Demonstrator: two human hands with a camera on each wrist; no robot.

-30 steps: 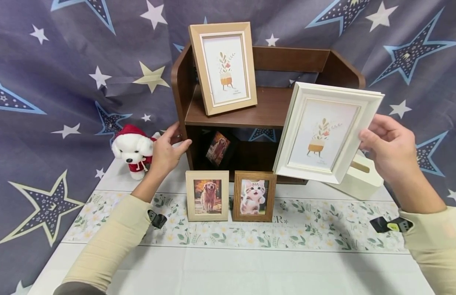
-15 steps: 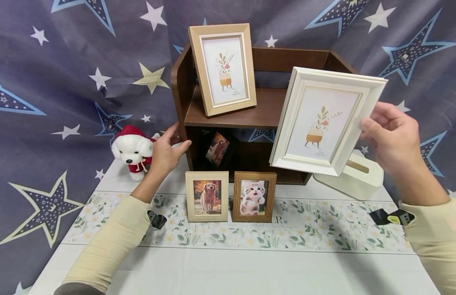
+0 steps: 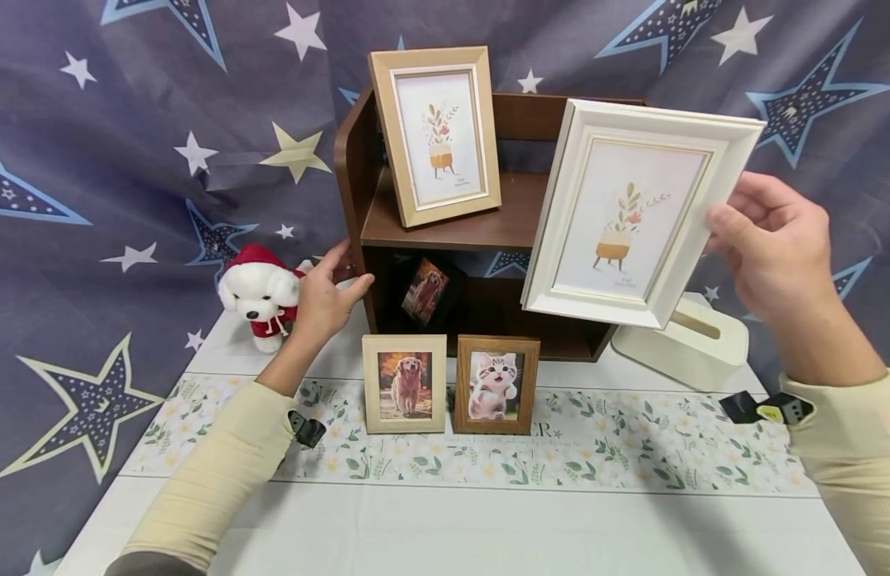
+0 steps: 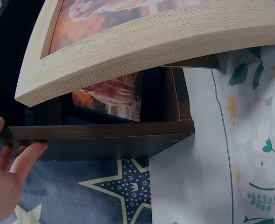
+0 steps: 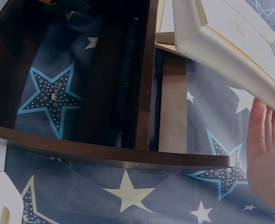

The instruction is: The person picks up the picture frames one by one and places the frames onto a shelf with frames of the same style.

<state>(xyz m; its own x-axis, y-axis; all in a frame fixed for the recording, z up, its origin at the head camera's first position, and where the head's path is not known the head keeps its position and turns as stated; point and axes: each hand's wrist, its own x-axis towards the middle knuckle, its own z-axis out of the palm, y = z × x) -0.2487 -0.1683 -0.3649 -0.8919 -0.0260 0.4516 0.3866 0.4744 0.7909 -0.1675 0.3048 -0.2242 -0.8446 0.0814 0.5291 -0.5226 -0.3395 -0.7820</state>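
My right hand (image 3: pixel 779 240) pinches the right edge of a white picture frame (image 3: pixel 625 220) with a potted-plant print. It tilts in the air before the right part of a dark brown two-tier shelf (image 3: pixel 459 228). In the right wrist view, the white frame (image 5: pixel 235 56) is at the upper right, beside the right hand's fingers (image 5: pixel 258 126). My left hand (image 3: pixel 330 296) rests against the shelf's left side panel, its thumb at the front edge. In the left wrist view, the left hand's fingers (image 4: pixel 27 161) touch the panel's outer face.
A tan picture frame (image 3: pixel 445 136) leans on the upper tier; a dark frame (image 3: pixel 426 292) stands below. A cream dog-photo frame (image 3: pixel 404 384) and brown kitten-photo frame (image 3: pixel 496 384) stand in front. A plush dog (image 3: pixel 258 292) sits left, a white tissue box (image 3: pixel 693 344) right.
The white picture frame has risen in my right hand and now covers more of the shelf's upper right. My left hand has stayed against the side panel.
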